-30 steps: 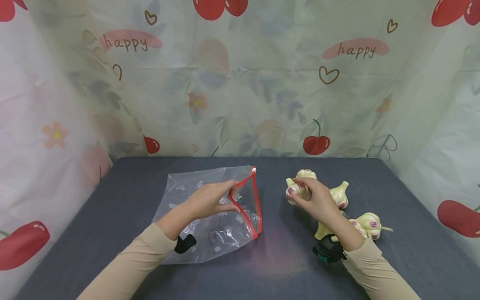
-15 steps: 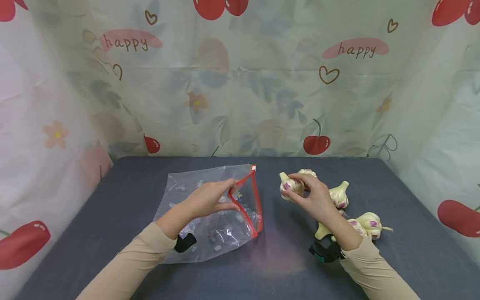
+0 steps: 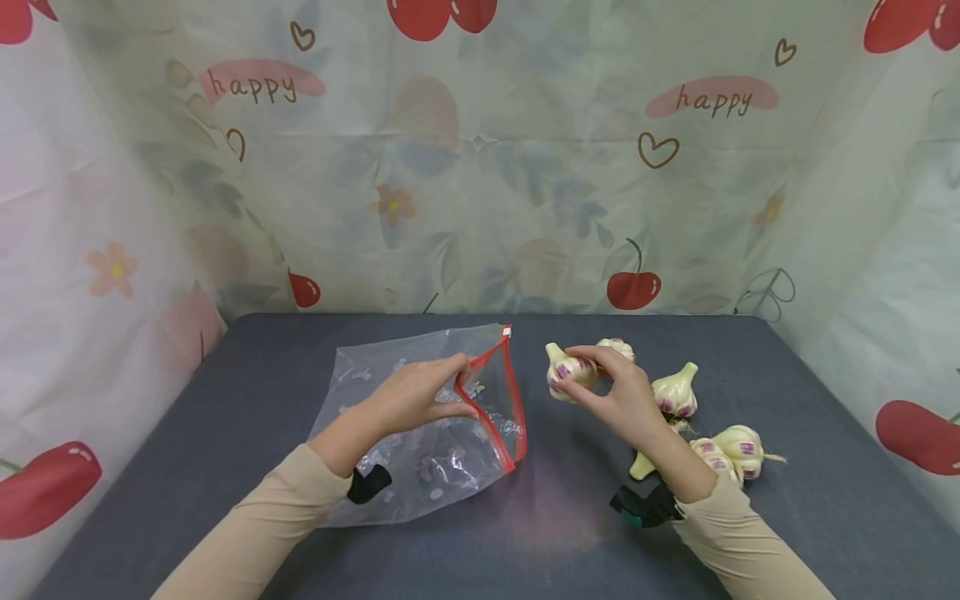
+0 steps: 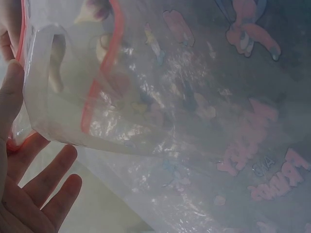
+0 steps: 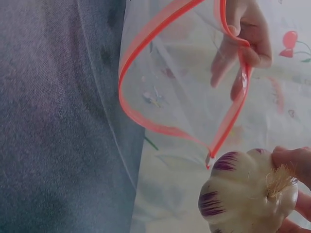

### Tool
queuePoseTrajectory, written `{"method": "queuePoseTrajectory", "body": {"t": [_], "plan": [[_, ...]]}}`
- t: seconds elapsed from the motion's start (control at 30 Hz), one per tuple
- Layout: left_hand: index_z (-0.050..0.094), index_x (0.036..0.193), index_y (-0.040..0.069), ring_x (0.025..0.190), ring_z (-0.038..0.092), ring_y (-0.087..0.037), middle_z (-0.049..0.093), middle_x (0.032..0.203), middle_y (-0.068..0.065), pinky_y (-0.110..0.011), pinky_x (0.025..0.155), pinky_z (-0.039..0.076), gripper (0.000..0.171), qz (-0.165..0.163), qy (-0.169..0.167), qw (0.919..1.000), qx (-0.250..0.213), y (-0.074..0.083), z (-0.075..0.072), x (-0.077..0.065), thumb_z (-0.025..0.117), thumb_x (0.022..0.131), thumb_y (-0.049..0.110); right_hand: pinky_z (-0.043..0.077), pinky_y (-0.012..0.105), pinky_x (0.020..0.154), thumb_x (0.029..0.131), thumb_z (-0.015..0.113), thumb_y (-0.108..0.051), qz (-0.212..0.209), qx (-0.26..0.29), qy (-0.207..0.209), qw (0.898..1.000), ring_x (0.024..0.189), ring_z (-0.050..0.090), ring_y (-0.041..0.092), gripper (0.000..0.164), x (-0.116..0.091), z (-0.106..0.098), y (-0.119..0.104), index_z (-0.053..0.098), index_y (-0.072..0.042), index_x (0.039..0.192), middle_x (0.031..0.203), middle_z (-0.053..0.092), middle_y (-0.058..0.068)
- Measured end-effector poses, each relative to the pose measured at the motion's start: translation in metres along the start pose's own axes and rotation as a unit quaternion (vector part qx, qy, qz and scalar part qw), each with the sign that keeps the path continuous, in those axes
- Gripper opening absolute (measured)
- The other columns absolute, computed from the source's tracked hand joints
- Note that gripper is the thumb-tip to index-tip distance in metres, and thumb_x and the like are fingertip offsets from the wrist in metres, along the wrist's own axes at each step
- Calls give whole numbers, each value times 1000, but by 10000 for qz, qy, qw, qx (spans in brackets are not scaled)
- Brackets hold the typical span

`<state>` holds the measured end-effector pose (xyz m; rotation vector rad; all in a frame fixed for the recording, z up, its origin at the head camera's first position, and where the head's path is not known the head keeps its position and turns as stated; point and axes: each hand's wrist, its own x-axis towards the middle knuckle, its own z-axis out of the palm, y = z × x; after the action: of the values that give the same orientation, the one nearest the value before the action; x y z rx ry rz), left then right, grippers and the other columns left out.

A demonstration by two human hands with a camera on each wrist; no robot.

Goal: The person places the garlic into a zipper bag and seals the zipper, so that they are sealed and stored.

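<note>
Left hand (image 3: 416,396) pinches clear bag (image 3: 450,462) by red rim (image 3: 516,400), opening rightward. Right hand (image 3: 624,396) pinches garlic bulb (image 3: 572,375) just right of the bag (long axis slanted, stem (image 3: 553,351) pointing away and left). Other bulbs (image 3: 741,450) farther right of the bag, on worktop (image 3: 570,542).

On my feed, the zip-top bag (image 3: 442,458) reads as thin, clear plastic film, glossy and creased; its closure strip (image 5: 124,90) is smooth plastic. I log the garlic bulb (image 5: 243,194) as smooth, low-sheen; root tuft (image 5: 281,180), rough, fibrous; tabletop (image 3: 555,550), matt; left sleeve (image 3: 247,517), matt cloth.
</note>
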<state>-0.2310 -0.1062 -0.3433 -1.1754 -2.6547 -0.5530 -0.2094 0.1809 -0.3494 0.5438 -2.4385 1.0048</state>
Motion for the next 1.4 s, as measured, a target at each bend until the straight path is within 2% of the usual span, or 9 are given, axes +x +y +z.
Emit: {"method": "queuePoseTrajectory", "body": {"t": [0.2, 0.33, 0.57, 0.77, 1.03, 1.27, 1.4], "plan": [[42, 90, 16, 60, 38, -7, 59, 79, -1, -18, 54, 29, 42, -54, -31, 10000, -61, 1, 0, 0, 76, 75, 35, 50, 31, 79, 73, 80, -14, -18, 191, -63, 9998, 88, 56, 8, 40, 1, 4, -4, 65, -9, 110, 102, 68, 5], [42, 91, 16, 60, 39, -8, 60, 80, -3, -19, 54, 30, 42, -84, -59, 9999, -69, 1, -1, 0, 76, 75, 35, 50, 31, 83, 74, 79, -15, -55, 363, -149, 9992, 92, 56, 9, 40, 1, 8, -6, 65, -8, 111, 105, 67, 6], [44, 93, 14, 59, 39, -8, 60, 79, -4, -19, 54, 30, 42, -93, -52, 9999, -41, 2, -2, 1, 75, 76, 37, 48, 23, 80, 76, 77, -14, -89, 712, -288, 9970, 91, 56, 9, 39, 2, 15, -10, 64, -6, 112, 107, 66, 8], [46, 95, 12, 59, 39, -8, 58, 77, -2, -19, 54, 30, 43, -51, -26, 10000, -18, 2, -4, 1, 75, 75, 36, 50, 28, 83, 78, 76, -14, -13, 954, -464, 9944, 94, 59, 14, 40, 3, 19, -16, 63, -5, 114, 110, 65, 9], [44, 93, 16, 57, 37, -6, 52, 72, 6, -18, 53, 30, 43, -13, 88, 9999, 68, 2, -5, 2, 75, 75, 39, 51, 30, 83, 79, 75, -15, -113, 1073, -610, 9923, 95, 60, 16, 38, 3, 28, -19, 62, -5, 114, 110, 65, 9], [44, 92, 16, 57, 37, -6, 51, 71, 5, -17, 53, 30, 42, 35, 113, 9999, 69, 3, -7, 3, 74, 76, 40, 52, 32, 84, 80, 74, -16, -82, 1237, -757, 9894, 95, 61, 16, 38, 4, 33, -24, 62, -4, 114, 110, 65, 8], [45, 94, 14, 57, 36, -6, 54, 72, 1, -18, 54, 30, 43, 17, 87, 10000, 13, 3, -8, 4, 74, 76, 40, 52, 33, 84, 80, 74, -16, -102, 1257, -794, 9888, 95, 62, 16, 38, 6, 36, -27, 62, -5, 114, 110, 65, 8]]}}
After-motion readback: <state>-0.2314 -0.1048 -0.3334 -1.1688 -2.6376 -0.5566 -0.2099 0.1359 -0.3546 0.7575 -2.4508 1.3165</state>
